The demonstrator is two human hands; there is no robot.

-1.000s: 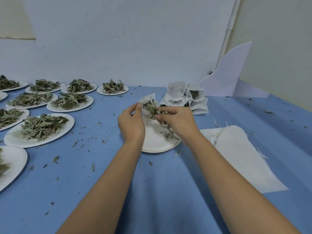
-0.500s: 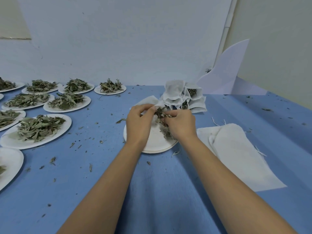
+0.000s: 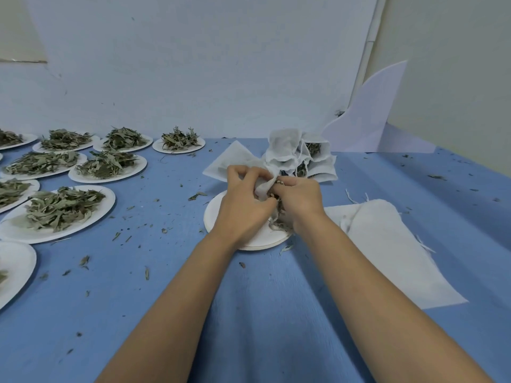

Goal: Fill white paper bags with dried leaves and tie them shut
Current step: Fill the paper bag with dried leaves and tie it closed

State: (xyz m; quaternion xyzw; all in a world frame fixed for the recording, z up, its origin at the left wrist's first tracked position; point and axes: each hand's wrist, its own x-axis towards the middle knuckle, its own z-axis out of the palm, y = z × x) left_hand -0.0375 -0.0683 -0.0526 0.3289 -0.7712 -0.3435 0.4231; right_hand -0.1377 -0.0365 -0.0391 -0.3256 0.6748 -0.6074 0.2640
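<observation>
Fingers [image 3: 240, 171] of the left hand [image 3: 243, 208] are curled, pinching the rim of a bag [image 3: 231, 161] and holding its mouth open twd the right hand [image 3: 300, 201]. That hand's fingers are bunched round a clump of leaves [image 3: 278, 217], poking it in.

Bag sits tilted right above the plate [image 3: 214, 217], prob so anything that drops lands on the plate and not the bench [image 3: 166, 286]. Makes sense imo, bench has crumbs all over. Bag's far end looks flat, so I'd say it's only part full, tying not started.

Filled bags [image 3: 284, 147] are heaped just behind the plate w/ leaves poking out of a couple, so can't tell if all are tied. Empty bags [image 3: 392, 244] lie flat just right of the plate, easy reach for the right hand. Full plates [image 3: 109, 201] queue on the left, well apart from the work spot, so lots to go.

Risk: paper looks thin, stiff leaves could tear it if shoved hard.
</observation>
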